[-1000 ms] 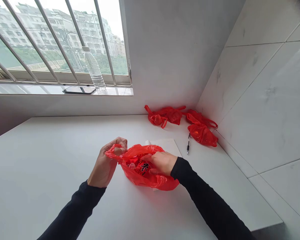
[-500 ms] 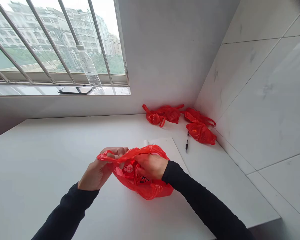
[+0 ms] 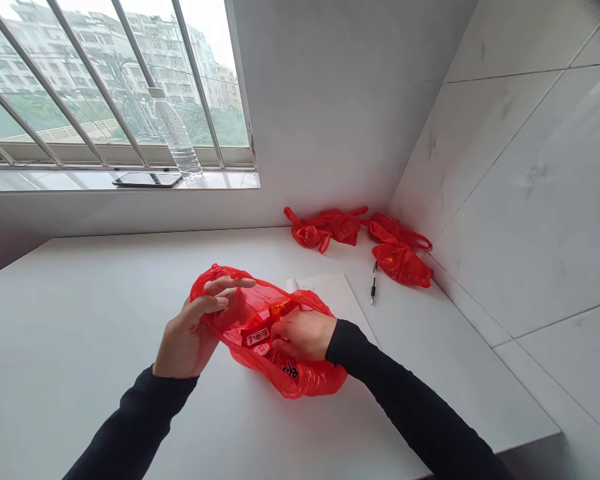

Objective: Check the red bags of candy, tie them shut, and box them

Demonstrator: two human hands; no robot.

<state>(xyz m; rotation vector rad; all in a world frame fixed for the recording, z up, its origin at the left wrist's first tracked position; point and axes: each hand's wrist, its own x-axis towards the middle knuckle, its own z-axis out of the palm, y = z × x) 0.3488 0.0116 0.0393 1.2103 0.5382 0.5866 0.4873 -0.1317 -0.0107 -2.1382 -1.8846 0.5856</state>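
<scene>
A thin red plastic bag (image 3: 310, 383) lies on the table with its mouth open towards me. My left hand (image 3: 193, 333) holds the bag's left rim, thumb and fingers apart with the film around them. My right hand (image 3: 305, 333) reaches inside, its fingers curled and the fingertips on a small red packet (image 3: 257, 337) with a white printed label. Under and beside it lie other red packets, one showing black lettering (image 3: 289, 369). An orange-red wrapper (image 3: 283, 309) shows behind my right fingers. The fingertips are partly hidden among the packets.
Paper (image 3: 330, 288) lies partly under the bag, with a pen (image 3: 373, 287) to its right. Red bags sit by the back wall (image 3: 333, 229) and in the corner (image 3: 404, 265). The windowsill bears a water bottle (image 3: 177, 137) and a flat dark device (image 3: 147, 180).
My left hand has spread and lifted the bag's left rim, so the mouth is wider. My right hand has shifted slightly among the packets, and a white-labelled packet now shows at its fingertips.
</scene>
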